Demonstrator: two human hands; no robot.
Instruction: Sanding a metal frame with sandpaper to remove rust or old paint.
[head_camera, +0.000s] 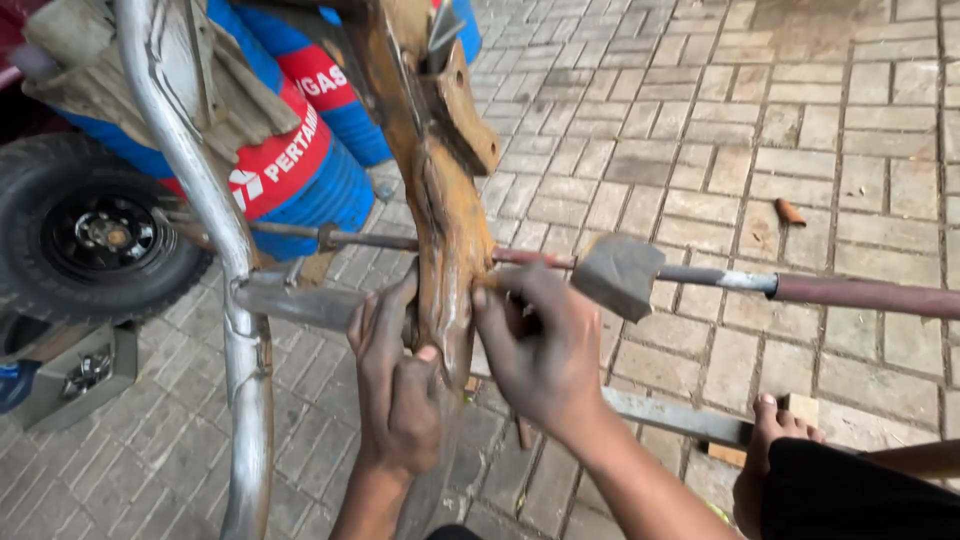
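My left hand (395, 385) is wrapped around the lower part of the rusty orange metal frame member (445, 215), thumb pressed to its front face, gripping it to steady it. That member runs from the top centre of the frame down to the middle, where both hands meet it. My right hand (540, 350) sits just to the right of it, fingers curled against its edge where a thin rod (370, 240) passes through or behind it; I cannot tell whether those fingers are pinching something small or only pressing on the metal.

A long pipe with a reddish end (850, 293) comes in from the right edge, carrying a grey block (617, 272) just above my right knuckles. A bent silver tube (205, 190) runs down the left side. Behind it, at upper left, stand blue and red gas cylinders (300, 150), and a black wheel (95, 235) lies at the left edge. Everything rests on the brick paving (800, 130). My bare foot (770, 425) is at lower right, on a flat metal bar (680, 415).

As I judge it, I am working on the joint where the rod meets the rusty member, holding the piece firm. The next move calls for a steady left grip while the right fingers work precisely at that spot, clear of the grey block.
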